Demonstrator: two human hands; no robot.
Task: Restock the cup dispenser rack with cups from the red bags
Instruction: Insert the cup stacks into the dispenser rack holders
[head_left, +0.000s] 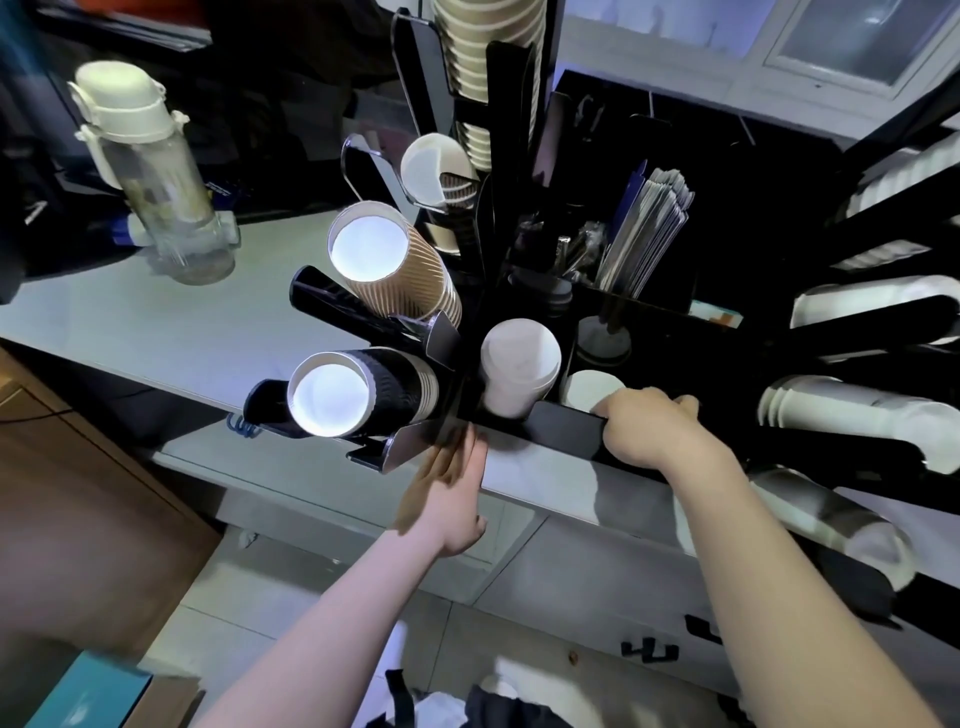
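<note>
Right hand (647, 426) gripping the rack (563, 426) front edge, left hand (452, 483) flat-fingered, blurred, against its lower-left corner.

Shown are a black cup dispenser rack (566, 431), a stack of brown cups (400, 270) ribbed with pale diagonal stripes, a stack of black cups (384, 387) with embossed ripples and white interiors, white lids (519, 369), a pale grey counter (156, 322), and a clear bottle (161, 182) capped in cream.
</note>
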